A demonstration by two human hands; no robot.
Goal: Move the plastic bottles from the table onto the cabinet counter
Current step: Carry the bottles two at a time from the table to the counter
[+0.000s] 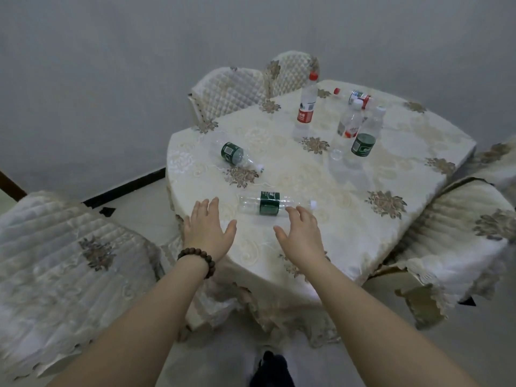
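Both hands are open w/ nothing held: left hand [208, 227] flat at near table [349, 247] edge, right hand [300, 230] fingers spread, tips just beside the near green-label bottle [269, 203] lying on its side. Best to wrap its middle at the label so it can't roll. Farther left lies a 2nd green-label bottle [234, 155]. At far right stand a red-label bottle [305, 107], white-cap bottle [350, 121], upright green-label bottle [364, 142]; one more lying bottle [354, 96] beyond. Cabinet counter not in view.

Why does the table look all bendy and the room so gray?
Head view: the wide-angle lens curves the table edge and stretches the arms toward the corners; the light is dim and flat, so shadows are weak; the clear bottle with the green label near the hands almost melts into the pale cloth; far bottles look slightly soft.
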